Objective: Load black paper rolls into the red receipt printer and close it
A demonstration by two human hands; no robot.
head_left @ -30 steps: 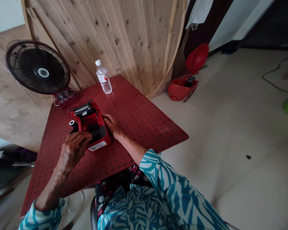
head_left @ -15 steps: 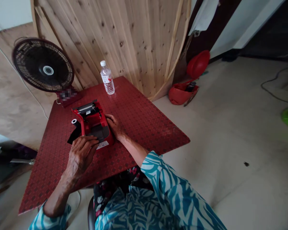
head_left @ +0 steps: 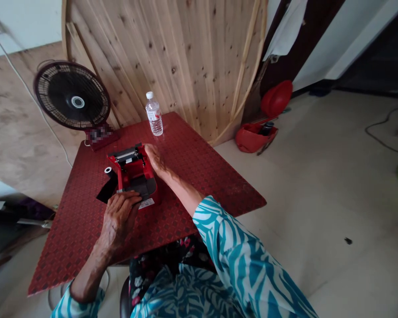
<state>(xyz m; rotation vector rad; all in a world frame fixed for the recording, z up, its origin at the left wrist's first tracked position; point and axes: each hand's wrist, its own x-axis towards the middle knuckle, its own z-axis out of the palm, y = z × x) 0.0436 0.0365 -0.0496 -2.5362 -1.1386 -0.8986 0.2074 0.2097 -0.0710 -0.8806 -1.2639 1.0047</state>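
A small red printer point(head_left: 147, 186) sits on the table with its lid point(head_left: 128, 155) raised, showing a dark grey tray and a metal roller. My left hand point(head_left: 118, 217) grips its front left edge, fingers curled over the rim beside a white label. At the printer's far right side my right hand point(head_left: 155, 160) holds the edge near the raised lid; its fingertips are partly hidden. Just left of the printer lies a black roll point(head_left: 108, 171) with a white core, a black strip point(head_left: 106, 191) spreading from it.
A clear water bottle point(head_left: 154, 115) stands at the back of the red patterned table point(head_left: 199, 176). Behind the printer is a dark red fan point(head_left: 73, 97). A wooden panel point(head_left: 172, 53) leans at the back. On the floor to the right is a red container point(head_left: 250, 139).
My right hand has slid from the printer's right side toward the back, up to the lid. My left hand has stayed at the front edge, shifting slightly. The view has turned a little left.
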